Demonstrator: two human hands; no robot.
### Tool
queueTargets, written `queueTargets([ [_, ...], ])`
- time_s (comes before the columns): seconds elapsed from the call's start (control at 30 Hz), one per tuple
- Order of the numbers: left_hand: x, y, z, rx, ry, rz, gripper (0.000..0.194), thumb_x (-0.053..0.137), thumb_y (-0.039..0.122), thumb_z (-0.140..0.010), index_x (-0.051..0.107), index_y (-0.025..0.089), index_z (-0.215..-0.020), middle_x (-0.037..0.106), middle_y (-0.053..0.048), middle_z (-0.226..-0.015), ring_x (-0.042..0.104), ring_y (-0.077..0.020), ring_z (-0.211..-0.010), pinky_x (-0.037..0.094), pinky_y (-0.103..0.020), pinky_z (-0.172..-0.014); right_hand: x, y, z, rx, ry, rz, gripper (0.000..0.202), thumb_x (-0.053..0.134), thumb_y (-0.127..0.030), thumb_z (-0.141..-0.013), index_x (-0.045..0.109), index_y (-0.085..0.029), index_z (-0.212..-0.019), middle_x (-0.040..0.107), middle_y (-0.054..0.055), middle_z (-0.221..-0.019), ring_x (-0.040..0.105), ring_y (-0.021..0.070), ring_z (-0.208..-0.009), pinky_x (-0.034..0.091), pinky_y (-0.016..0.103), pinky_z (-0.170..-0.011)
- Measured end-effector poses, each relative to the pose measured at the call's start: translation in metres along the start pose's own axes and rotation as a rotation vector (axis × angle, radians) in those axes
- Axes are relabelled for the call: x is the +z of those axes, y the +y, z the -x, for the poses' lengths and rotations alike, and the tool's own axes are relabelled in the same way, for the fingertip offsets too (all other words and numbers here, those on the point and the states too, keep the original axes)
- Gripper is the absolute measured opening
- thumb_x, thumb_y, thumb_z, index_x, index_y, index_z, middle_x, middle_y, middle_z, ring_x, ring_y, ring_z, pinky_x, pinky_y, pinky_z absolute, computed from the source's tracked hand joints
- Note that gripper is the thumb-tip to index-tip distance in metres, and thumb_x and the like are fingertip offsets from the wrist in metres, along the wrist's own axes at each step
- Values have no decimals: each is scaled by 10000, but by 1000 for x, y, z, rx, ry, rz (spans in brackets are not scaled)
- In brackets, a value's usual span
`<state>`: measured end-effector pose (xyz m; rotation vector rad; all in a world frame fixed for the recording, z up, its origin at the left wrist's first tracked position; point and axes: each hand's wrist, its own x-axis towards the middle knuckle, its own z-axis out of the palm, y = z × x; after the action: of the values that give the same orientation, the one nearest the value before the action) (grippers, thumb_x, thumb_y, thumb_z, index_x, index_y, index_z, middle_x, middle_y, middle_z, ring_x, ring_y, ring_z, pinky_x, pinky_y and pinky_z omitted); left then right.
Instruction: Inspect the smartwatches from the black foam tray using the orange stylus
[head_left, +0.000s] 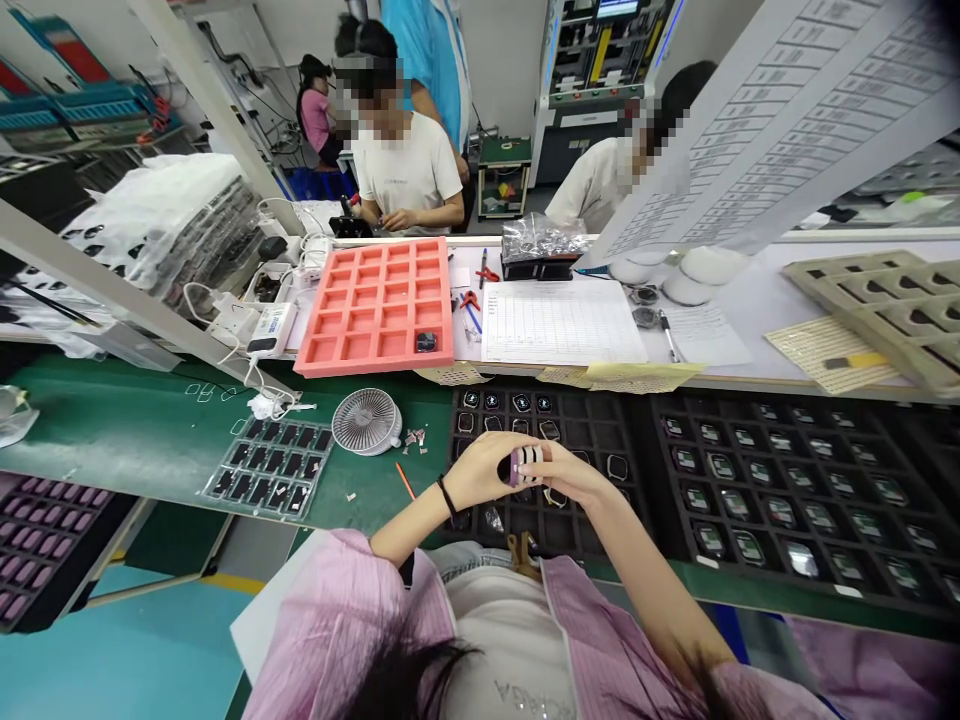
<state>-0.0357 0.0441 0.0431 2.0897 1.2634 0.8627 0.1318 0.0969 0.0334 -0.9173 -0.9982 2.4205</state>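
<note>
Over the black foam tray, my two hands meet around a small purple-edged piece, perhaps a watch part; fingers cover most of it. My left hand, with a black band at the wrist, is closed on its left side. White bands, possibly finger covers, show at the fingertips beside the piece. From the right, my right hand closes on the same piece. Several square watches with lit screens sit in the tray's back row, and watch frames lie in other compartments.
A second black tray of watch parts lies right. Leftward are a round fan, an orange stick and a clear tray of black pieces. A pink tray and paper form rest on the raised shelf. Co-workers sit beyond.
</note>
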Motion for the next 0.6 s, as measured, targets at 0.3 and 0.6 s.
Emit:
queueTargets([
  [0.3,12,-17,12,-34,-156,181,565,759,359,-729,552,188,-1226,623,-111,-1267,583,-229,-1185,452,-363,-1033,-19,47,-11,16,114,-110,346,902,-224,-436,698,-127,-698,681,8,-612,618,129,-537,499,246,-537],
  [0.6,27,-75,28,-720,214,837,533,647,531,-772,539,186,-1164,541,-16,-883,525,-81,-644,436,-194,-525,-67,90,-23,39,273,-223,385,861,-224,-528,716,-122,-870,735,97,-766,720,272,-797,520,465,-905],
])
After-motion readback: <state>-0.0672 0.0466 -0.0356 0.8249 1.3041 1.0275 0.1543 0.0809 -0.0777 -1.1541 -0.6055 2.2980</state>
